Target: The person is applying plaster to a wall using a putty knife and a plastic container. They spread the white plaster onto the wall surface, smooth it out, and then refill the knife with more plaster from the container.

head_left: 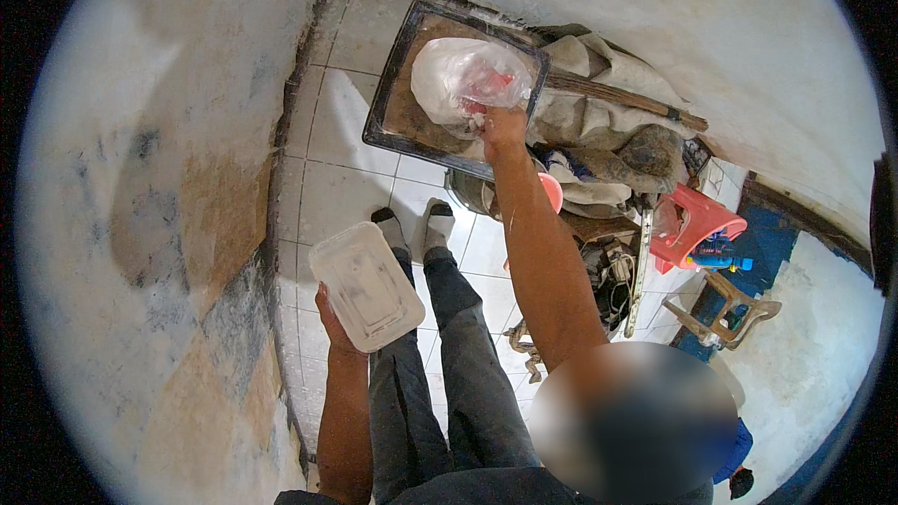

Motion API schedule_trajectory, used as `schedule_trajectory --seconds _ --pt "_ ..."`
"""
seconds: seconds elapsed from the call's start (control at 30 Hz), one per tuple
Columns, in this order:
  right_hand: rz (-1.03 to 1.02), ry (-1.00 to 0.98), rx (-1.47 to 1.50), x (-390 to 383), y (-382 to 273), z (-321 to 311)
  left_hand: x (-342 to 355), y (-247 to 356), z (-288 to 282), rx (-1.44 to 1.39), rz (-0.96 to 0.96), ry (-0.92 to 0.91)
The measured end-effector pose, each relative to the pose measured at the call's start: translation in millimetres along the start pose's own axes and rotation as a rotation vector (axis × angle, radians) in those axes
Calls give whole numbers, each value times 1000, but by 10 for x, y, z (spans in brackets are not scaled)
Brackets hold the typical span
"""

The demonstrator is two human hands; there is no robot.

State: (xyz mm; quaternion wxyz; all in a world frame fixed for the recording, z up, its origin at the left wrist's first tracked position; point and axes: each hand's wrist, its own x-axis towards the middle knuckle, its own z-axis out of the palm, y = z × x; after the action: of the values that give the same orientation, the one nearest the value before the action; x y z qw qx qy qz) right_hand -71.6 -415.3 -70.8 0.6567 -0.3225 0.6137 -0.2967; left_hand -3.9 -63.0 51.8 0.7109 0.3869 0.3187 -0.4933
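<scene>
My left hand (334, 323) grips a translucent white rectangular plastic container (367, 285) by its left side, above my legs. My right hand (498, 126) reaches to the front of a clear plastic bag of white powder (440, 75), with something red (491, 79) showing through the plastic. Its fingers look closed at the bag, but what they hold is partly hidden. The bag rests on a brown board or tray with a black rim (388, 112), at the top of the view.
Walls (159, 224) flank the tiled floor (332, 187). To the right lie rumpled sacks (608, 65), a pink bowl (550, 189), a pink plastic stool (683, 224), a blue bottle (720, 262), a wooden stool (720, 309) and clutter. A person in blue (737, 454) shows at lower right.
</scene>
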Motion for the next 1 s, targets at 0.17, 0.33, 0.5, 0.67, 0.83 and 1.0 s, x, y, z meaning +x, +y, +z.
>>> schedule_trajectory --seconds 0.17,0.33,0.5,0.67,0.83,1.0 --pt "92 -29 16 -74 -86 30 -22 11 1 -20 -8 -25" --pt "157 -43 5 23 -94 -72 -8 12 58 -32 -8 -30" --pt "182 -81 93 21 -121 -50 0 13 -18 -42 -14 -47" --pt "249 -76 135 88 -105 -83 8 1 6 -24 -12 -43" --pt "185 -162 127 172 -45 -122 16 -8 44 -22 2 -77" --pt "17 -212 -145 339 217 -214 44 -49 -7 -60 -44 -40"
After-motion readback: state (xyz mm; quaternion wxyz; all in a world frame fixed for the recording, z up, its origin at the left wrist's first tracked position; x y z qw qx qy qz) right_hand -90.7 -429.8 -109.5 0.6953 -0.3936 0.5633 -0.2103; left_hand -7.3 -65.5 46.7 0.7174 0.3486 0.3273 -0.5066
